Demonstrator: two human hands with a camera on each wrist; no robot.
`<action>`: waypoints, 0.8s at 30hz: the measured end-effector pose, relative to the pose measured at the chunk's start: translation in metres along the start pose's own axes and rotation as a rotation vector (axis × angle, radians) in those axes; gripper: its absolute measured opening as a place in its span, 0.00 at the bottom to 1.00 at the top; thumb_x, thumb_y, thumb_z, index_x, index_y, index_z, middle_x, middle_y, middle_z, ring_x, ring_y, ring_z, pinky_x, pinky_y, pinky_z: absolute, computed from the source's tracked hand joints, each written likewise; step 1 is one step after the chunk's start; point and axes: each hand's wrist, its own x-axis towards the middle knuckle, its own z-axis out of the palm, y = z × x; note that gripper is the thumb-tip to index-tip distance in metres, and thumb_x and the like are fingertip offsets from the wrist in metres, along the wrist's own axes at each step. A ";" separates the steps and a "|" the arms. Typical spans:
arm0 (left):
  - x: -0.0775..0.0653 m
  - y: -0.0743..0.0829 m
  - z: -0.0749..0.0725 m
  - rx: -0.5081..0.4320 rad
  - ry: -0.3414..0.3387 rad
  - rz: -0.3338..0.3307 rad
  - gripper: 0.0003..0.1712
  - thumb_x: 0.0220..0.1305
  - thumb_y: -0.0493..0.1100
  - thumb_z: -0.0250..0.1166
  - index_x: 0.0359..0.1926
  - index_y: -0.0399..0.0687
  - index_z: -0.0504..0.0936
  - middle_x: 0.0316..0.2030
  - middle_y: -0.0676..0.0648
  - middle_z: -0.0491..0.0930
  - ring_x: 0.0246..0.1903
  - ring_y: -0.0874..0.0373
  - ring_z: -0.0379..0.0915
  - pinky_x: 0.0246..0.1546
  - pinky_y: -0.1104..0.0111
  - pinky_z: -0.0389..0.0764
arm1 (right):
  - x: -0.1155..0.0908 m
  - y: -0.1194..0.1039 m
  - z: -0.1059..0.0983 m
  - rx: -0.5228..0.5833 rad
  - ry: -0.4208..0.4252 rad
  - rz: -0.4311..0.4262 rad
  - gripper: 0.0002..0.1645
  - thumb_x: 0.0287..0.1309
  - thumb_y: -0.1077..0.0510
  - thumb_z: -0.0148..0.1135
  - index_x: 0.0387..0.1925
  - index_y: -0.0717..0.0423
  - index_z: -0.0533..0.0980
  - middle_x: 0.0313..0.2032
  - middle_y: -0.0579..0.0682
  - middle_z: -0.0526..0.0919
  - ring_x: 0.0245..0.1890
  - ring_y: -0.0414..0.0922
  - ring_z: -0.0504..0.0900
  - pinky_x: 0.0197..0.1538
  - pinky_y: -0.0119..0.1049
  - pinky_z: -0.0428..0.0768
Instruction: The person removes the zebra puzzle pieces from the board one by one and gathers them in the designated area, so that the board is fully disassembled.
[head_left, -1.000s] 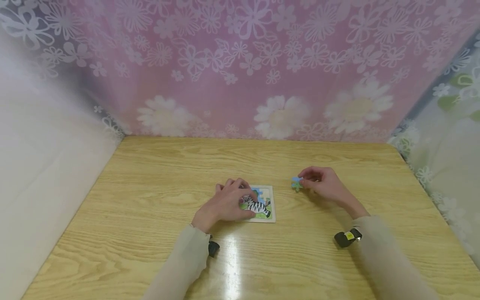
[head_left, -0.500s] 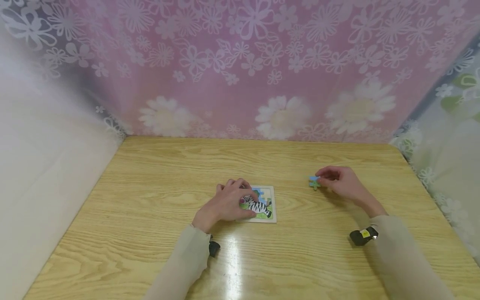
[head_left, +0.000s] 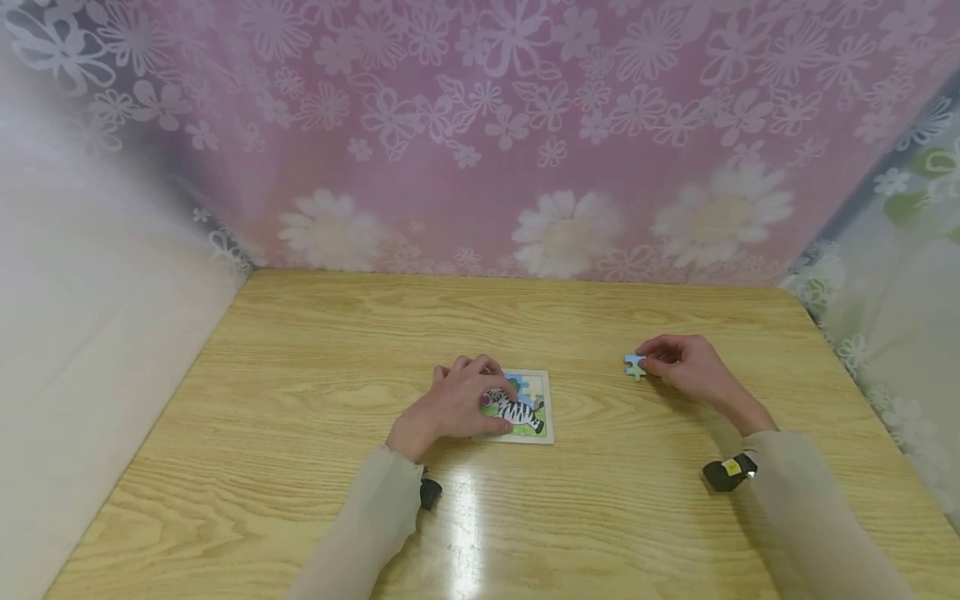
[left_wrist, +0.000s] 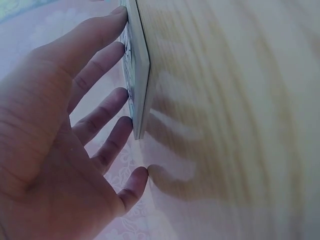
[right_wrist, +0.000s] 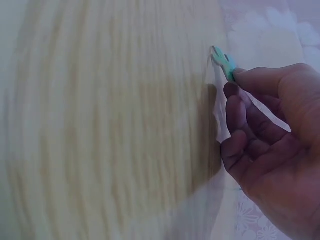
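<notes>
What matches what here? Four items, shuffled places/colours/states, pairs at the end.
Column one:
1. puzzle
2. loose piece
3. backdrop
4. left hand

Column two:
A. pink with white flowers
B. touching the zebra picture
C. lying flat on the table
D. pinched by the right hand

Pairs: 1-C, 2-D, 3-A, 4-B

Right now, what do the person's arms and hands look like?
They wear long, pale beige sleeves. The left hand and right hand are ungloved. Each arm carries a small black wrist device; the right one bears a yellow label.
</notes>
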 end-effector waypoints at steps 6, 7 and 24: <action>0.000 0.000 -0.001 -0.002 0.002 -0.001 0.20 0.59 0.60 0.75 0.53 0.72 0.84 0.65 0.54 0.70 0.62 0.49 0.63 0.57 0.46 0.59 | 0.004 -0.005 0.004 -0.053 0.013 -0.039 0.16 0.68 0.50 0.66 0.49 0.55 0.84 0.41 0.53 0.88 0.37 0.42 0.82 0.40 0.33 0.78; 0.001 0.000 -0.001 -0.002 0.002 -0.002 0.20 0.59 0.60 0.75 0.52 0.72 0.84 0.65 0.54 0.70 0.62 0.49 0.63 0.57 0.46 0.59 | 0.005 -0.006 0.005 -0.058 0.012 -0.044 0.16 0.68 0.49 0.66 0.49 0.54 0.84 0.41 0.53 0.88 0.37 0.43 0.82 0.41 0.33 0.78; 0.002 0.001 0.000 0.020 0.001 -0.013 0.20 0.59 0.62 0.75 0.52 0.74 0.84 0.66 0.55 0.69 0.61 0.50 0.62 0.57 0.47 0.59 | 0.012 -0.015 0.014 -0.103 -0.007 -0.082 0.13 0.69 0.49 0.65 0.47 0.52 0.85 0.39 0.51 0.87 0.36 0.44 0.82 0.40 0.39 0.78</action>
